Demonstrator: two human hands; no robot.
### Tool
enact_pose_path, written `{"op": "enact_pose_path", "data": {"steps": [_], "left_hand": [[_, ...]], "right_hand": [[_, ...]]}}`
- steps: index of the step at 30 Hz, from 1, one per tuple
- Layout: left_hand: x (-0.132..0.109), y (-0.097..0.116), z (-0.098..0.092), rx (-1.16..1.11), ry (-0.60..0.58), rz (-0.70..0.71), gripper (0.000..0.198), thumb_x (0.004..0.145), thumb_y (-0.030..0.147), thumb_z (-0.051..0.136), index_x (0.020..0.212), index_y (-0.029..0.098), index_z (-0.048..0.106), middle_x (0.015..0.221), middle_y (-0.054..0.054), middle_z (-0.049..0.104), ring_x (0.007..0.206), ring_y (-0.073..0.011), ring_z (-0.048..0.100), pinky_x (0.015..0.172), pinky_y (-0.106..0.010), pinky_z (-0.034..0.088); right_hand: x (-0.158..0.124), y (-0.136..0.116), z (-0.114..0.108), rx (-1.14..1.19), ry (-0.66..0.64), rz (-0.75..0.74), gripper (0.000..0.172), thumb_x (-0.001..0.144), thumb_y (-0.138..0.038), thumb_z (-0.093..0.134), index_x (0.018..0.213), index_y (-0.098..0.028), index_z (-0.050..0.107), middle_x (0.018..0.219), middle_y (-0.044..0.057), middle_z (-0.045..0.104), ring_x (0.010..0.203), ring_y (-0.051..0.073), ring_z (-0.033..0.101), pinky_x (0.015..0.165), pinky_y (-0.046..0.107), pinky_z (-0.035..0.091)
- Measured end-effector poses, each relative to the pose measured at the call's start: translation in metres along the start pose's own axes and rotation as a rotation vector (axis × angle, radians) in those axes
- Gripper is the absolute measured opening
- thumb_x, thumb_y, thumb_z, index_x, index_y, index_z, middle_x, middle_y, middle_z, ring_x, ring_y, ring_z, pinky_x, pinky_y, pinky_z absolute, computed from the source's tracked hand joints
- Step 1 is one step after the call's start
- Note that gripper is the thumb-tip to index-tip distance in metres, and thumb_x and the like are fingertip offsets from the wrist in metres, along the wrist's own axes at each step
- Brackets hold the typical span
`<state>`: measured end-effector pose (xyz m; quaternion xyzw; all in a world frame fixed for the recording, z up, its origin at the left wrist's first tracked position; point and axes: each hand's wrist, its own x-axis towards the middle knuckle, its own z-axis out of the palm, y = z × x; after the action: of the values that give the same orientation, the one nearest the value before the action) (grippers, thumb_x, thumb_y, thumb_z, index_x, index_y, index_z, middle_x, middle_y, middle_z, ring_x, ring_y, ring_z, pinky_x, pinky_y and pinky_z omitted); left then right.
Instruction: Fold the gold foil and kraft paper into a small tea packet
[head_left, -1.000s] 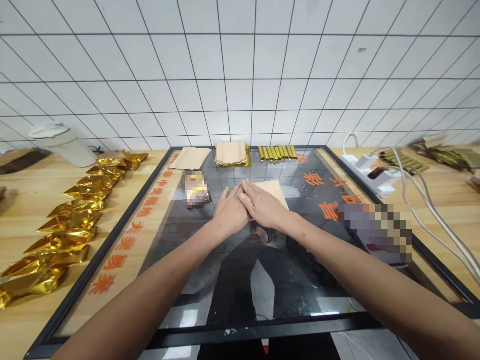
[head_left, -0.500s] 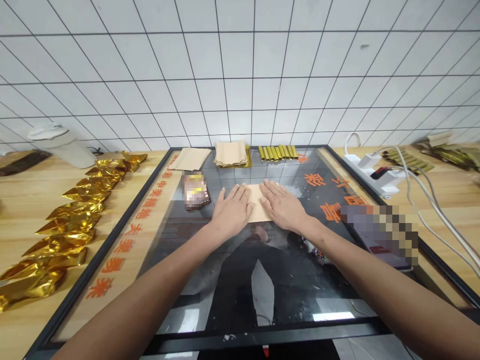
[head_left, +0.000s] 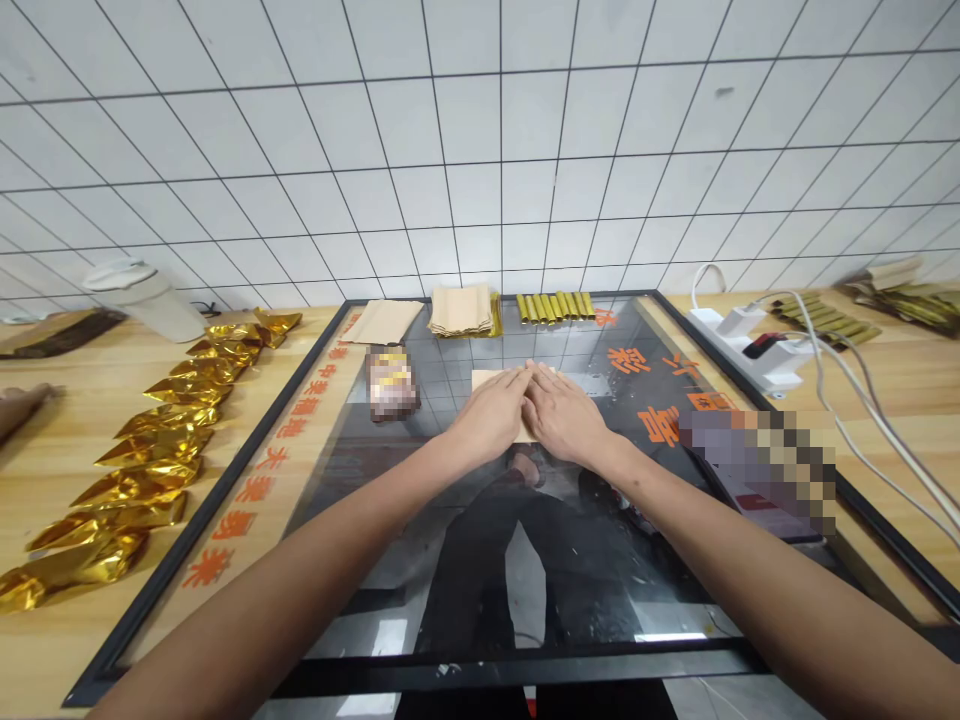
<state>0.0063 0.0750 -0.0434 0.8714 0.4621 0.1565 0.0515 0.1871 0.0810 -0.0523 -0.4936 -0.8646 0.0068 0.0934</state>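
Tan paper sheet (head_left: 486, 379) lies flat, mostly covered by left hand (head_left: 491, 420) and right hand (head_left: 568, 417), both open-palmed.

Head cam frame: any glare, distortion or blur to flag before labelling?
Head view: fisheye bows the grid lines of the tiled wall. The glass panel mirrors the person and tiles, with small bright patches near its front edge. There are two pixelated patches, one beside the left hand and one beside the right hand. The hands and the brown paper are sharp, under even light.
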Motion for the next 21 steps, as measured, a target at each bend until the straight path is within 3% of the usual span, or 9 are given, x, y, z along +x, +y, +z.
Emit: {"op": "enact_pose_path", "data": {"steps": [5,11,21], "left_hand": [[-0.005,-0.007,0.01,-0.01,-0.032,-0.048,0.061,0.113,0.03,0.027,0.167,0.006,0.041,0.178,-0.018,0.038,0.167,-0.0243,0.035,0.137,-0.043,0.03],[-0.022,-0.009,0.005,0.14,-0.073,-0.12,0.066,0.115,0.045,0.024,0.17,0.012,0.041,0.181,-0.013,0.032,0.169,-0.0274,0.029,0.139,-0.047,0.021],[-0.026,-0.008,0.004,0.162,-0.066,-0.225,0.07,0.112,0.057,0.034,0.169,0.017,0.043,0.181,-0.013,0.032,0.168,-0.0311,0.031,0.137,-0.051,0.026]], "right_hand": [[0.0,-0.001,-0.002,-0.02,-0.007,-0.009,0.067,0.113,-0.034,0.025,0.167,0.001,0.043,0.178,0.021,0.033,0.167,0.03,0.032,0.137,0.048,0.024],[-0.002,0.002,-0.004,-0.028,-0.029,0.005,0.068,0.114,-0.037,0.022,0.171,-0.004,0.039,0.18,0.018,0.031,0.167,0.03,0.03,0.137,0.05,0.024],[-0.007,0.014,-0.01,-0.066,-0.067,0.099,0.067,0.114,-0.038,0.021,0.172,-0.009,0.037,0.18,0.015,0.029,0.167,0.031,0.032,0.133,0.062,0.026]]}}
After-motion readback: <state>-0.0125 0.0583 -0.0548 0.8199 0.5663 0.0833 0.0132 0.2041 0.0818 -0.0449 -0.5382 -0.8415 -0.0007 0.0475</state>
